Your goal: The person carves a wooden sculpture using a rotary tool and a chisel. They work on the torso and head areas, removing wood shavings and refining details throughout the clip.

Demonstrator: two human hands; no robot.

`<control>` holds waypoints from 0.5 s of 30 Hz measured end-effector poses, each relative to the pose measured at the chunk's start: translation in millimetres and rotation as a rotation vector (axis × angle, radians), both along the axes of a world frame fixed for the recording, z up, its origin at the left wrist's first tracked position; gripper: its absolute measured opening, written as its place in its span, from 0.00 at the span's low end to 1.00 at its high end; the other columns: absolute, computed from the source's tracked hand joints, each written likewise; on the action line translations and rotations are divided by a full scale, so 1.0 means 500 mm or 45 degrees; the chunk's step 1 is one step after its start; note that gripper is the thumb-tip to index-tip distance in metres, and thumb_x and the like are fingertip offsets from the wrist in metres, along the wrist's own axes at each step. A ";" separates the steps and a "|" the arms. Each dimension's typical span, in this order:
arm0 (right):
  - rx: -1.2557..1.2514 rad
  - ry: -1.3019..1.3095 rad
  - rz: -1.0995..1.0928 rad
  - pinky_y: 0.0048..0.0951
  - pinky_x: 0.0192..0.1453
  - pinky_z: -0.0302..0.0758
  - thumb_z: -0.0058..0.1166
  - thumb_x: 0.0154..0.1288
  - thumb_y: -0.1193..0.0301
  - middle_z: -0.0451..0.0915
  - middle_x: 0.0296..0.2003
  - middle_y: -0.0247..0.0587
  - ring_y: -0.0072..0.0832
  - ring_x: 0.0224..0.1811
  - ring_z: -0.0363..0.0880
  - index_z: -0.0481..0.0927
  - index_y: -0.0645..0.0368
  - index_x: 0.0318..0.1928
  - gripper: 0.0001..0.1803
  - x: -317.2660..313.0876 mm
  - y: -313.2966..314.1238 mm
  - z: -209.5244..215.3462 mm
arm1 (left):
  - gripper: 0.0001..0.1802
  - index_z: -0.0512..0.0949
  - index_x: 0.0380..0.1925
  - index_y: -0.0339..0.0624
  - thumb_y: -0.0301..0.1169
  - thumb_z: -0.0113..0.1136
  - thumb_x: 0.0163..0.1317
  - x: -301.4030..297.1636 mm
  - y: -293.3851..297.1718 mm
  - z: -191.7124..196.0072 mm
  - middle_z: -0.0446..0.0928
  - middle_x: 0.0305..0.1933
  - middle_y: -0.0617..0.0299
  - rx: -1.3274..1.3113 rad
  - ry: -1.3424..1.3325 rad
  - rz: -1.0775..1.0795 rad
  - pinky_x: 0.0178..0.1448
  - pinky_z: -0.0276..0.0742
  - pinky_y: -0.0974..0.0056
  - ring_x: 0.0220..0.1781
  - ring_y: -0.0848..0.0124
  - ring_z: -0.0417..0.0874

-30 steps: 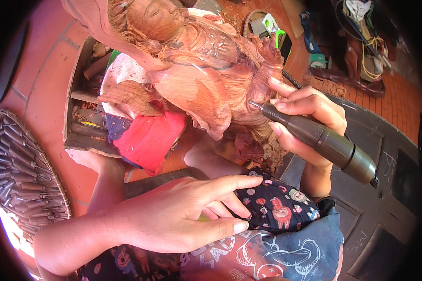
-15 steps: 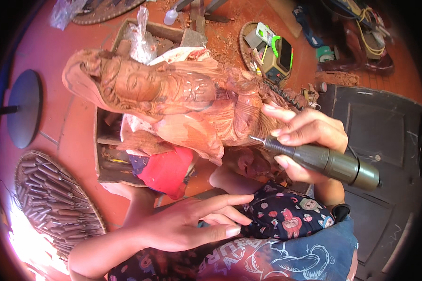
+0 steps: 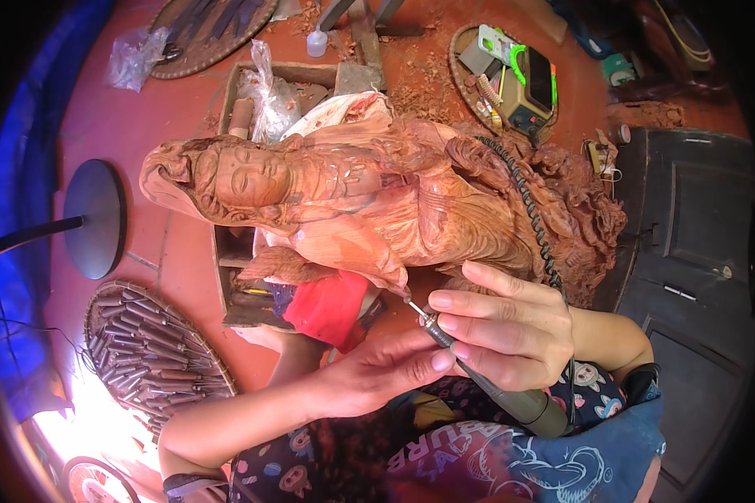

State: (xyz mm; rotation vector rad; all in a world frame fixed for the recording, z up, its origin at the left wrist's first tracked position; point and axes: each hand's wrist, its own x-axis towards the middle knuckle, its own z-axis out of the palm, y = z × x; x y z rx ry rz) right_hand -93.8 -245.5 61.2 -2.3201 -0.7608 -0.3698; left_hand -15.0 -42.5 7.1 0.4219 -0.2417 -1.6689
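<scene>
A carved wooden statue of a robed figure lies on its back across a wooden box, head to the left. My right hand grips an olive-green rotary carving handpiece, its body slanting down toward my lap. The handpiece's thin metal bit points up-left, its tip at the lower edge of the statue's sleeve; contact is unclear. Closed at the handpiece's front end is my left hand, thumb along the grip and fingertips partly hidden. Below the sleeve hangs a red cloth.
Wooden-handled carving tools fill a round basket at left. Beyond it stands a round black base. A coiled cord crosses the statue. A tray at the far right holds a phone and control box. A dark panel lies right.
My right hand has brought the handpiece down and left, to the sleeve's edge. My left hand has risen from my lap to the handpiece's front. The view has shifted, showing more of the statue's base.
</scene>
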 end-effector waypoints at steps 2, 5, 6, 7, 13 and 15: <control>0.007 -0.005 -0.005 0.61 0.59 0.77 0.65 0.55 0.79 0.83 0.42 0.54 0.53 0.48 0.85 0.76 0.63 0.34 0.10 -0.003 0.000 -0.001 | 0.17 0.74 0.57 0.38 0.37 0.49 0.76 0.002 -0.002 -0.004 0.76 0.53 0.67 -0.021 -0.054 0.012 0.64 0.69 0.69 0.58 0.80 0.72; 0.052 0.004 0.021 0.60 0.58 0.78 0.64 0.57 0.79 0.82 0.44 0.55 0.52 0.48 0.85 0.75 0.64 0.36 0.10 -0.009 -0.006 -0.006 | 0.14 0.75 0.55 0.39 0.34 0.52 0.75 0.007 -0.002 -0.011 0.78 0.48 0.68 -0.083 -0.118 0.018 0.58 0.72 0.71 0.52 0.82 0.74; 0.059 0.002 0.017 0.59 0.57 0.79 0.64 0.57 0.79 0.82 0.45 0.55 0.52 0.49 0.85 0.75 0.64 0.38 0.11 -0.011 -0.006 -0.010 | 0.14 0.76 0.54 0.39 0.33 0.52 0.75 0.000 -0.007 -0.021 0.79 0.47 0.68 -0.135 -0.130 0.062 0.55 0.72 0.71 0.49 0.83 0.74; 0.065 0.001 0.013 0.58 0.57 0.79 0.64 0.57 0.78 0.82 0.46 0.56 0.52 0.49 0.85 0.76 0.64 0.39 0.11 -0.014 -0.006 -0.014 | 0.14 0.76 0.54 0.39 0.33 0.53 0.75 -0.001 -0.008 -0.023 0.79 0.46 0.68 -0.147 -0.160 0.091 0.54 0.73 0.71 0.48 0.82 0.75; 0.079 0.272 -0.032 0.46 0.59 0.80 0.66 0.59 0.72 0.76 0.57 0.63 0.53 0.54 0.82 0.74 0.65 0.57 0.26 -0.042 -0.024 -0.010 | 0.14 0.75 0.54 0.37 0.31 0.52 0.74 0.005 -0.007 -0.002 0.81 0.49 0.59 -0.012 0.011 0.299 0.58 0.80 0.62 0.52 0.71 0.82; 0.082 0.388 -0.041 0.44 0.59 0.80 0.65 0.60 0.69 0.74 0.59 0.65 0.53 0.54 0.82 0.72 0.65 0.62 0.30 -0.060 -0.037 -0.010 | 0.16 0.73 0.57 0.35 0.32 0.50 0.75 0.018 0.008 -0.006 0.81 0.53 0.51 0.032 -0.052 0.303 0.62 0.80 0.57 0.57 0.63 0.82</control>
